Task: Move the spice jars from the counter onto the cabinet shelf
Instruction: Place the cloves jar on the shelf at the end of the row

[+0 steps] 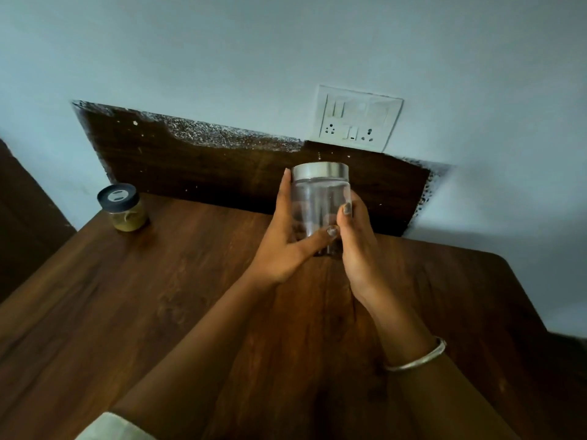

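Glass jar [320, 198] with a steel lid [320, 170] is at centre frame, clasped from both sides. The left hand [286, 246] has its fingers curled behind the jar and its thumb across the front. The right hand [355, 249] wraps the opposite wall. Whether its base rests on the counter [158, 312] I cannot tell. Glass is slick, so I'd keep the jar upright, grip the body rather than the lid, and slide one palm beneath it. No cabinet shelf is in view. A small dark-lidded jar [124, 208] stands at left of frame.
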A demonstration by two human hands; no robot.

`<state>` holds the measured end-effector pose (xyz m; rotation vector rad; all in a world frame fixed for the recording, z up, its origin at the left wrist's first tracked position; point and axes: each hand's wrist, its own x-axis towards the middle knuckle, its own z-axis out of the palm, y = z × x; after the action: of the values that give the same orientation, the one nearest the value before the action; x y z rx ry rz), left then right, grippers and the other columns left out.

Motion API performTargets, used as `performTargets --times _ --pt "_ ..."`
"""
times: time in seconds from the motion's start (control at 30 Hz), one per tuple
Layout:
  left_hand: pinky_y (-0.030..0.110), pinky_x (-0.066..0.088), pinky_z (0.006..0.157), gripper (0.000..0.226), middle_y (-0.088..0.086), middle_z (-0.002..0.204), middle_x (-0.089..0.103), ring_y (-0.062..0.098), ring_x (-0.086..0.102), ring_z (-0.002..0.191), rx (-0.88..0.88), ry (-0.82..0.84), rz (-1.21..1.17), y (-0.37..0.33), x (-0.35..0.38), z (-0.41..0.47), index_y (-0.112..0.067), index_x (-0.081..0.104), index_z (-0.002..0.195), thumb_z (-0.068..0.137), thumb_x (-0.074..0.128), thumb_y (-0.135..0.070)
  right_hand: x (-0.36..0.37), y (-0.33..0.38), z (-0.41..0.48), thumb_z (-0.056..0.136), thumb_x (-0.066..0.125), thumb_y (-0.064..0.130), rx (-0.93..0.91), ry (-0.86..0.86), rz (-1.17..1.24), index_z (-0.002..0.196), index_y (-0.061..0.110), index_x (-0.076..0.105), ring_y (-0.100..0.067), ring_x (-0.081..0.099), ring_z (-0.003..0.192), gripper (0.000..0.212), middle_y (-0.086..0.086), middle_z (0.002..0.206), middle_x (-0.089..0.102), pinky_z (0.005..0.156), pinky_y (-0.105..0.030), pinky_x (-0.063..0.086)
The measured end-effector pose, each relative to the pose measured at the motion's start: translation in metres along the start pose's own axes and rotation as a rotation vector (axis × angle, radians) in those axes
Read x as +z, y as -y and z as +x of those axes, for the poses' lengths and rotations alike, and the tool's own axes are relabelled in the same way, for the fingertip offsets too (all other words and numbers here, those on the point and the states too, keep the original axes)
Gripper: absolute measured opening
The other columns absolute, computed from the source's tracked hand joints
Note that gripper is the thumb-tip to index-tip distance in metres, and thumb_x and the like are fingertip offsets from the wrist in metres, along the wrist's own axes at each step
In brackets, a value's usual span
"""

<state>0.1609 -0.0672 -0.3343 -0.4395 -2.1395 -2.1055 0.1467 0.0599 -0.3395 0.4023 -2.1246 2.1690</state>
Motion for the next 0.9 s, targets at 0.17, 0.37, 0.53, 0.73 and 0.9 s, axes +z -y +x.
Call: performTargets --times 0.17,0.37,0.53,0.73,0.9 --pt "0.029 0.053 0.086 0.087 0.003 0.138 0.041 0.015 0.054 0.117 -0.031 -0.003 -0.178 0.002 -0.003 -0.001 -0.025 -0.003 0.148 0.08 0.049 -0.012 -0.013 0.004 0.001 0.087 0.051 0.046 -0.003 0.205 0.02 0.144 0.02 0.026 -0.02 0.053 0.122 0.067 -0.006 0.136 0.049 0.095 -0.038 0.049" --pt "0.014 0.051 0.073 0.082 -0.013 0.119 0.051 -0.006 0.061 0.099 -0.067 0.092 -0.057 0.003 -0.002 0.002 -0.029 -0.01 0.147 0.093 0.044 -0.001 -0.014 -0.002 -0.005 0.079 0.058 0.057 0.033 0.083 -0.141 0.148 0.028 0.011 -0.011 0.05 0.123 0.088 0.006 0.141 0.043 0.098 -0.04 0.048" --pt "0.024 0.054 0.079 0.091 -0.016 0.125 0.05 0.005 0.061 0.107 -0.067 0.147 -0.145 -0.002 -0.003 0.003 -0.033 -0.014 0.146 0.089 0.051 -0.007 -0.028 0.009 -0.011 0.075 0.061 0.054 0.035 0.168 -0.095 0.147 0.035 0.003 0.004 0.054 0.114 0.094 0.024 0.127 0.048 0.086 -0.017 0.049" --pt "0.027 0.054 0.082 0.089 -0.011 0.137 0.038 0.007 0.058 0.113 -0.056 0.189 -0.149 -0.009 0.0 0.001 -0.033 -0.01 0.147 0.083 0.049 -0.014 -0.052 0.03 -0.016 0.073 0.072 0.033 0.122 0.306 -0.136 0.145 0.043 0.003 -0.014 0.069 0.084 0.1 -0.003 0.097 0.067 0.068 -0.025 0.055" --pt "0.019 0.049 0.088 0.109 -0.013 0.141 0.029 -0.001 0.053 0.117 -0.075 0.321 -0.021 -0.012 -0.003 0.001 -0.03 -0.021 0.144 0.08 0.064 -0.006 -0.059 0.037 -0.019 0.05 0.081 0.056 0.141 0.276 -0.14 0.143 0.049 0.007 -0.025 0.066 0.093 0.119 -0.007 0.092 0.067 0.084 -0.045 0.054"
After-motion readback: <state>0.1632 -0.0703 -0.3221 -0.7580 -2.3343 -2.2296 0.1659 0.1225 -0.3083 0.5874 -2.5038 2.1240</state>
